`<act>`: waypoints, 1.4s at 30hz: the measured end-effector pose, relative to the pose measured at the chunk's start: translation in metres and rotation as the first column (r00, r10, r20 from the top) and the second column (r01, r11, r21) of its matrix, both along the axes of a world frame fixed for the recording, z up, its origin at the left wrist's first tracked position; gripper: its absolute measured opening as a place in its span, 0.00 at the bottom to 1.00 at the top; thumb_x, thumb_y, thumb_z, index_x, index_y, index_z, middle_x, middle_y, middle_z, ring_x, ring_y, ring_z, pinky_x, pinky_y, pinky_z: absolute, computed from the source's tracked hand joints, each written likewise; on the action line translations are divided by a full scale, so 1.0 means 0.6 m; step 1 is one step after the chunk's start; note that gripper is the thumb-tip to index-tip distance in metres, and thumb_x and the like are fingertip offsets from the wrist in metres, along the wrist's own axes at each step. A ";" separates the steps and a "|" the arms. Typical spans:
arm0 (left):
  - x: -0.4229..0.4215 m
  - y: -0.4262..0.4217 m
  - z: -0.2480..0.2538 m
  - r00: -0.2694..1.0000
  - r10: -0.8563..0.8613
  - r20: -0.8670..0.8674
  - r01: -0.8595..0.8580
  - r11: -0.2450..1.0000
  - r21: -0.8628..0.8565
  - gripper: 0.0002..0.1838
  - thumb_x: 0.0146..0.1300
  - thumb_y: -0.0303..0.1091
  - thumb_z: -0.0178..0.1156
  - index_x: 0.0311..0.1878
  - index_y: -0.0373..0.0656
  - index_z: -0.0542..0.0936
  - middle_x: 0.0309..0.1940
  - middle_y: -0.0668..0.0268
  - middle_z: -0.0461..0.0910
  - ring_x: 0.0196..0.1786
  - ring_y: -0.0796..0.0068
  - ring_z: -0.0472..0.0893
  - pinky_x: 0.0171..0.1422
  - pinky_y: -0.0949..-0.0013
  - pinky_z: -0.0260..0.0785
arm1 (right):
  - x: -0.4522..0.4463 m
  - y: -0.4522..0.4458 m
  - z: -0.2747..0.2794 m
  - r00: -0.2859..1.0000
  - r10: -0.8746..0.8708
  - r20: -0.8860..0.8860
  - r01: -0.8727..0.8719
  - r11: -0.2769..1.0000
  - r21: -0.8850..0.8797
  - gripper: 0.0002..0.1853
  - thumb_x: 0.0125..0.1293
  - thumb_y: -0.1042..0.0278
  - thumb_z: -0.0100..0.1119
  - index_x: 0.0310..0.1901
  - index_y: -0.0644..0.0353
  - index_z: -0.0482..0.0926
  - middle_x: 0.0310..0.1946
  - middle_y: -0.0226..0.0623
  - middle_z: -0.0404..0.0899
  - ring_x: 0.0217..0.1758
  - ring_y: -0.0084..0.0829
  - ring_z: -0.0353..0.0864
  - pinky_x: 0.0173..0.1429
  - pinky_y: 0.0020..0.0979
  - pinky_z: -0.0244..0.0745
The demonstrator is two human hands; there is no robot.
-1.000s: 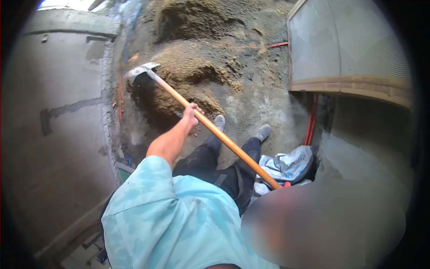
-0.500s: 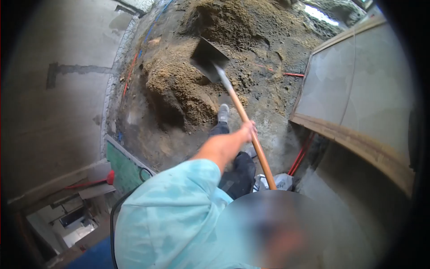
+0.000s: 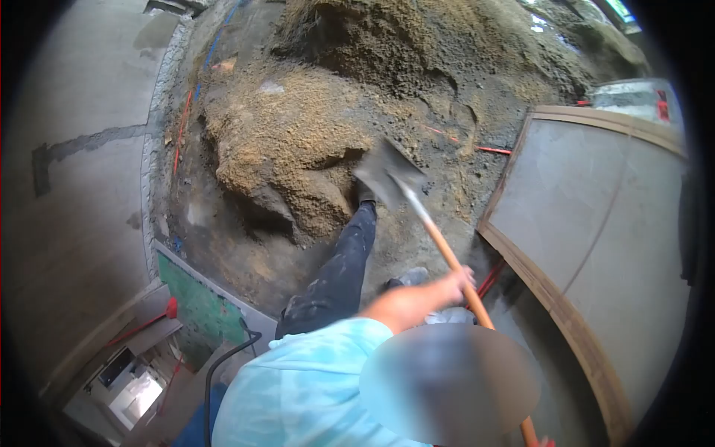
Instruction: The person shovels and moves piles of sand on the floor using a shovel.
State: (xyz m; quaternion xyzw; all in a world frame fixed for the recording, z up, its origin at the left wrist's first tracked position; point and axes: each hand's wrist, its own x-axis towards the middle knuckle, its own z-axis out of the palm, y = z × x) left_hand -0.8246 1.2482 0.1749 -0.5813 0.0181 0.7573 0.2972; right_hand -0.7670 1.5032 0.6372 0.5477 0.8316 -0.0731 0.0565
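A shovel (image 3: 439, 242) with a wooden shaft slants across the middle of the head view. Its grey metal blade (image 3: 389, 173) is beside the sand mound (image 3: 290, 141), above my front foot, with no visible load. My left hand (image 3: 460, 283) is closed around the shaft about midway. At the bottom edge, a small part of my right hand (image 3: 547, 442) shows at the handle's end; most of it is cut off or behind the blurred patch. My front leg (image 3: 335, 261) in dark trousers reaches the foot of the mound.
A wood-framed board (image 3: 573, 186) stands on the right. More dirt is heaped at the back (image 3: 387, 45). On the left run a concrete wall (image 3: 82, 89), a red pipe (image 3: 181, 134) and a blue line (image 3: 220, 33). A green panel (image 3: 197, 298) is at lower left.
The shovel blade has come back toward me and to the right, off the mound's upper part. My left hand moved right and lower with the shaft.
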 end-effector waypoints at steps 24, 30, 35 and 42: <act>0.061 -0.324 -0.162 0.946 -0.138 0.292 0.242 0.902 -0.357 0.05 0.58 0.30 0.53 0.33 0.44 0.67 0.19 0.65 0.66 0.20 0.68 0.70 0.26 0.62 0.69 | 0.274 0.046 -0.358 0.983 -0.035 -0.179 -0.030 0.938 -0.347 0.10 0.51 0.68 0.53 0.27 0.68 0.69 0.18 0.35 0.70 0.22 0.29 0.68 0.29 0.36 0.67; -0.048 -0.290 -0.155 0.952 -0.129 0.278 0.287 0.687 -0.667 0.14 0.55 0.30 0.56 0.44 0.39 0.67 0.28 0.61 0.71 0.26 0.66 0.73 0.26 0.62 0.71 | 0.188 0.124 -0.474 0.944 -0.331 -0.004 0.251 0.722 -0.644 0.06 0.56 0.67 0.50 0.30 0.59 0.67 0.15 0.33 0.67 0.11 0.28 0.67 0.12 0.29 0.61; -0.228 -0.356 -0.001 0.990 -0.068 0.125 0.142 0.558 -0.817 0.12 0.47 0.21 0.57 0.36 0.37 0.67 0.21 0.60 0.70 0.23 0.67 0.73 0.23 0.66 0.70 | 0.021 0.145 -0.635 0.709 0.062 0.703 0.681 0.202 -0.704 0.12 0.58 0.62 0.50 0.32 0.63 0.72 0.21 0.39 0.73 0.11 0.30 0.67 0.13 0.30 0.67; -0.365 -0.504 0.159 0.982 -0.058 -0.181 -0.120 0.551 -0.826 0.05 0.52 0.26 0.54 0.29 0.43 0.67 0.17 0.65 0.66 0.21 0.69 0.69 0.29 0.66 0.69 | -0.091 -0.037 -0.628 0.976 0.036 0.216 0.168 0.504 -0.847 0.19 0.56 0.58 0.55 0.39 0.70 0.73 0.31 0.46 0.76 0.35 0.38 0.78 0.32 0.37 0.74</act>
